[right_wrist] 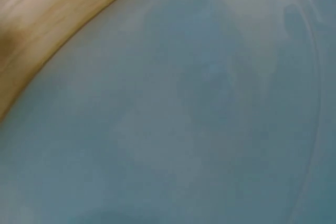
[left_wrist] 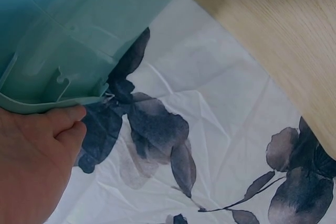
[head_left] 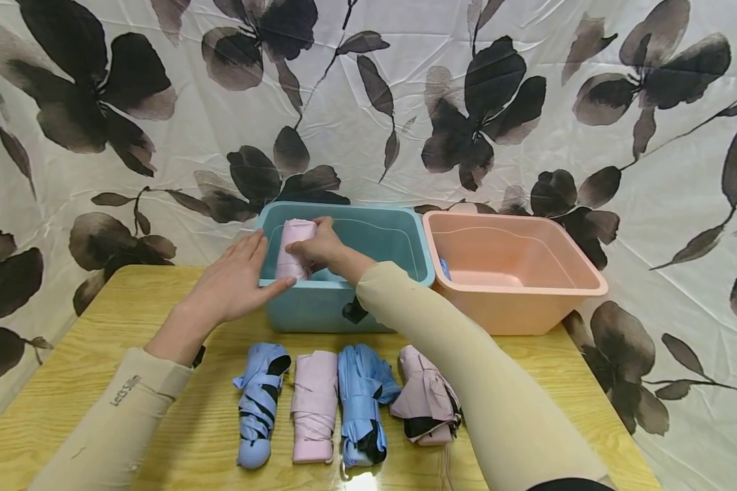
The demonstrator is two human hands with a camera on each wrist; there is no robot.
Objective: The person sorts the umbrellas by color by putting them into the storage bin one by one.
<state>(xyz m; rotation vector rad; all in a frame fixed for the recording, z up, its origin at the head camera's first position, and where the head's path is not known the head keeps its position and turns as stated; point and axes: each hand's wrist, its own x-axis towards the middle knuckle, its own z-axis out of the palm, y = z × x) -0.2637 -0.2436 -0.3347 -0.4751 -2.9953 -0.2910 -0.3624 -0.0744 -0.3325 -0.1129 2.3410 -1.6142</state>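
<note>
In the head view my right hand (head_left: 327,247) grips a folded pink umbrella (head_left: 292,258), held upright inside the left end of the teal bin (head_left: 319,310). My left hand (head_left: 228,283) lies at the bin's left front corner, its fingers extended and the thumb reaching over the front rim. The left wrist view shows that hand (left_wrist: 34,161) against the teal rim (left_wrist: 47,107). Only the bin's blurred teal wall (right_wrist: 157,103) and a strip of table fill the right wrist view; hand and umbrella are out of sight there.
On the wooden table (head_left: 117,307), in front of the bin, lie a blue umbrella (head_left: 258,409), a pink one (head_left: 315,409), another blue umbrella (head_left: 361,409) and a loosely wrapped pink umbrella (head_left: 426,395). A peach bin (head_left: 516,310) adjoins on the right, with a blue item (head_left: 445,268) inside.
</note>
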